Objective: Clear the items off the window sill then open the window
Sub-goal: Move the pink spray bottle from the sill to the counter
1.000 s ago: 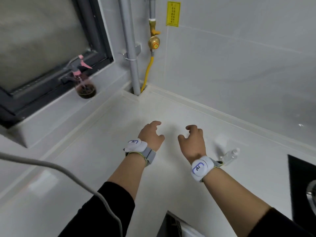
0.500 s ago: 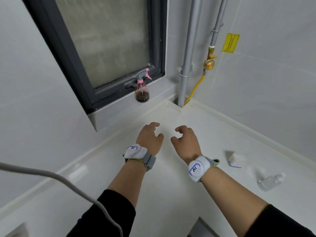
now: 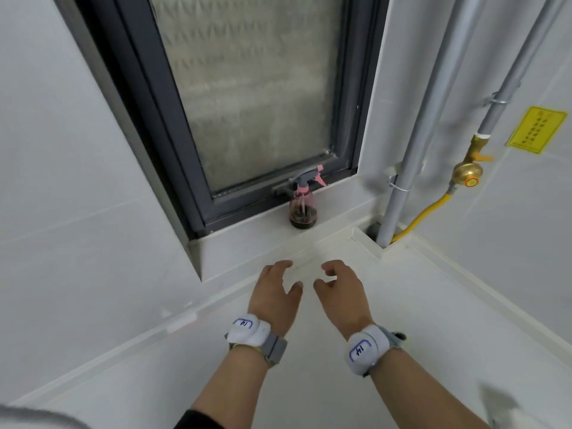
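Since the earlier frame, view swung up to the window (image 3: 257,97). Left hand (image 3: 274,297) and right hand (image 3: 342,294) hovered over the table (image 3: 418,320), loosely spread, holding nothing. Spray bottle (image 3: 303,209) stood on window sill (image 3: 247,239), uncleared. Next: reach forward, grasp bottle.

White-grey wristbands (image 3: 247,332) marked "14", black sleeves (image 3: 192,421).

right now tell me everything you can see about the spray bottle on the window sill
The spray bottle stands upright on the white window sill, right against the dark window frame. It looks like clear pinkish plastic with a grey trigger head, pink trigger and nozzle tip. Dark brown liquid fills only the bottom, a dip tube reaching in. Neither hand touches it.
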Tool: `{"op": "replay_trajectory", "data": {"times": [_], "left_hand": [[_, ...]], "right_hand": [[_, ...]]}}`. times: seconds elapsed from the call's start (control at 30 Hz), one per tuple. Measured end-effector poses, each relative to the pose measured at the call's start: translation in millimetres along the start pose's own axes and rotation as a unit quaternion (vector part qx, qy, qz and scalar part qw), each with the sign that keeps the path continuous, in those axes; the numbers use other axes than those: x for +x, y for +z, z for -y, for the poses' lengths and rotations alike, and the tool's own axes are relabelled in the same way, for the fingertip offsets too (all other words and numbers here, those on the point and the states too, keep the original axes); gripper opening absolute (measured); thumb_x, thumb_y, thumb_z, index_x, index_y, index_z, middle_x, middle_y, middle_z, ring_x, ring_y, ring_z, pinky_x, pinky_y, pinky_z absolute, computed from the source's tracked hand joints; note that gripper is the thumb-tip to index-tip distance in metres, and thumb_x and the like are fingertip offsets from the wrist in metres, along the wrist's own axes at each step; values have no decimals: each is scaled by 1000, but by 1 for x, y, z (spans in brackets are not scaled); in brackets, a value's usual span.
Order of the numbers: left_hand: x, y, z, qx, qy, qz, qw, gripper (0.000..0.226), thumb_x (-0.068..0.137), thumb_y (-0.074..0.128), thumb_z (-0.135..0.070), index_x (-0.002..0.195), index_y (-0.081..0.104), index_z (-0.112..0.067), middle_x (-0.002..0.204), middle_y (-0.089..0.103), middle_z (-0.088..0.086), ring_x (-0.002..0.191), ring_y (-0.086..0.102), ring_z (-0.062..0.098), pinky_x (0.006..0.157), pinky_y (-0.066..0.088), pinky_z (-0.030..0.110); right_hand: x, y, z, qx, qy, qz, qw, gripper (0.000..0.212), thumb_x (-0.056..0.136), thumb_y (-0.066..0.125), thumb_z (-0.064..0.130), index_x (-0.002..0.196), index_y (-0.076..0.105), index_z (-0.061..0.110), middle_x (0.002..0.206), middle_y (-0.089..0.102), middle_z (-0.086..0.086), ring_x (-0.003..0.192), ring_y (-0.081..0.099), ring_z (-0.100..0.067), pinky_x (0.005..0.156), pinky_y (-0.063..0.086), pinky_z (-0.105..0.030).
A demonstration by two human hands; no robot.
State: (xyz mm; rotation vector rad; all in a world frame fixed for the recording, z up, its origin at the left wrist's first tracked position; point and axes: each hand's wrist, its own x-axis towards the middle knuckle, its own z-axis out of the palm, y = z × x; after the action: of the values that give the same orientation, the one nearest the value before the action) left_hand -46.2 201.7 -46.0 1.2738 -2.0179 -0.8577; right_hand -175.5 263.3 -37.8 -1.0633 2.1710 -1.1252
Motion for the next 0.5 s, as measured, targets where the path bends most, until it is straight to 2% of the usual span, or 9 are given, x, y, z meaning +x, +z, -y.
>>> {"op": "replay_trajectory", "data": {"times": [0.13,0.37,0.5], "left_hand": [[37,16,6,-3,-8,9,1000,44,86,64,-28,128,50,-28,120,53,-4,103,57,14,85,43,21],[106,49,11,2,-32,7,999,45,86,64,-30,128,49,-27,119,54,0,101,58,15,83,42,21],[150,67,21,2,-53,5,999,48,85,63,-33,130,46,-29,123,54,0,106,58,19,90,48,30]], "right_hand": [[44,6,-1,10,0,-1,1000,35,85,61,24,120,55,22,115,57,3,87,60,-14,79,40,-24],[115,12,-1,16,3,-4,1000,36,86,60,22,121,55,21,119,59,-1,90,59,-15,81,41,-26],[159,20,-1,15,9,-15,1000,35,85,59,23,120,55,22,119,59,0,91,59,-15,81,41,-26]]}}
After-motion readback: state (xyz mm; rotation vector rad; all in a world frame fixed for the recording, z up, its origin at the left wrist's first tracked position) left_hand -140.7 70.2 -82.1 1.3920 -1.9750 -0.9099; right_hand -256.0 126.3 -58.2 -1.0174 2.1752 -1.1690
